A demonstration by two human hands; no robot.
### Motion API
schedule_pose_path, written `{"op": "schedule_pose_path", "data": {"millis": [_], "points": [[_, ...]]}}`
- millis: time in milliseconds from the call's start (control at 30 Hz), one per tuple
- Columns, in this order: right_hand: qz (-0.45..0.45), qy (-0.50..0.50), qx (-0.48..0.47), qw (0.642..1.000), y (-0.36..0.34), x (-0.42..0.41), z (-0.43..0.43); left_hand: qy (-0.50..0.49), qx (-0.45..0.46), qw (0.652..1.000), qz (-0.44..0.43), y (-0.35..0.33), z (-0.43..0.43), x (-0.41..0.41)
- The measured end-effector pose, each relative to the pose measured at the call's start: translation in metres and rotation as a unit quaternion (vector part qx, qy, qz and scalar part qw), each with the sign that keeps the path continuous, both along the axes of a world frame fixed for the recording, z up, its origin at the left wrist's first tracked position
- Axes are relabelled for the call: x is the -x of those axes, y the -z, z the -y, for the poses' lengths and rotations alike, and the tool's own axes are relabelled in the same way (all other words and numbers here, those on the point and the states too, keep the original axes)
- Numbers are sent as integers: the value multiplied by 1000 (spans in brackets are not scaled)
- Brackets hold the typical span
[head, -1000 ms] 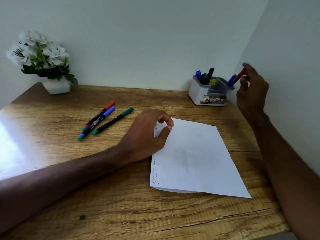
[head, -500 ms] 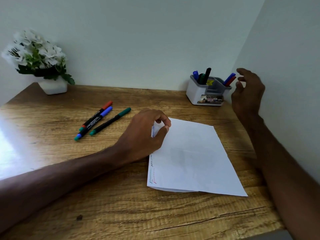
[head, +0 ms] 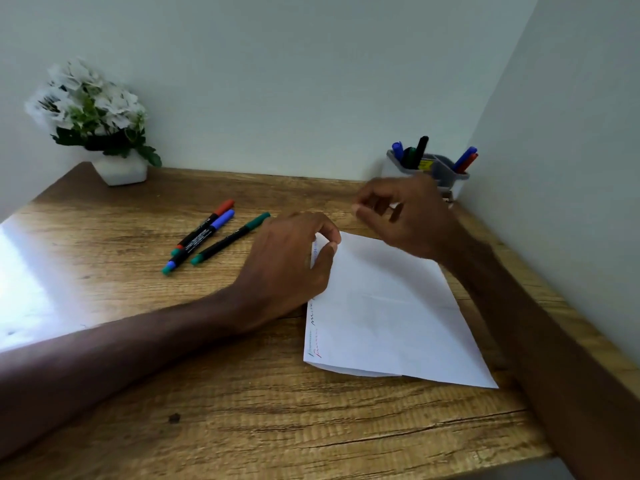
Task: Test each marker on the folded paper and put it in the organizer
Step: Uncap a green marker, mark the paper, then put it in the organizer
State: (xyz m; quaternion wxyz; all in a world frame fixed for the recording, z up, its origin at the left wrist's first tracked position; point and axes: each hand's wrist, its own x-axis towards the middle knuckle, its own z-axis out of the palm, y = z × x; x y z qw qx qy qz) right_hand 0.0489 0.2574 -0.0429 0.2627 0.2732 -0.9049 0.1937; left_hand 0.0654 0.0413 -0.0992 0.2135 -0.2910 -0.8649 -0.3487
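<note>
The folded white paper lies on the desk with coloured scribbles along its left edge. My left hand rests on the paper's upper left corner, fingers curled, pinning it. My right hand hovers above the paper's far edge, fingers loosely apart and holding nothing. Three markers lie left of the paper: a red-capped one, a blue-capped one and a green-capped one. The white and grey organizer stands in the far right corner with several markers upright in it, partly hidden behind my right hand.
A white pot of white flowers stands at the far left of the wooden desk. Walls close the desk at the back and on the right. A bright glare covers the desk's left edge.
My right hand let go of the red marker into the organizer, then swung left and down over the paper's far edge. My left hand stayed on the paper.
</note>
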Motion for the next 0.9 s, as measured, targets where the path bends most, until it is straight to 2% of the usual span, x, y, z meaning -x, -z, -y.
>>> {"op": "schedule_pose_path", "data": {"millis": [67,167,300,400,567,733,800,900], "points": [[51,-48,-39,997,3,-7,14,-16,26,999,-25,0,2,-3],[79,-81,-50,992,4,-11,27,-40,90,993,-62,-2,8,-4],[121,-85,-97,984,9,-10,30,-142,255,948,-127,-9,25,-1],[138,-85,-115,980,15,-12,35,-201,294,928,-106,-18,34,4],[148,-81,-118,978,17,-13,42,-212,277,937,-25,-16,49,17],[146,-80,-121,979,16,-14,43,-182,270,945,-39,-15,52,19],[148,-78,-121,979,16,-13,43,-156,234,959,-26,-13,54,22],[143,-73,-113,981,16,-12,42,-91,104,989,52,-13,58,28]]}}
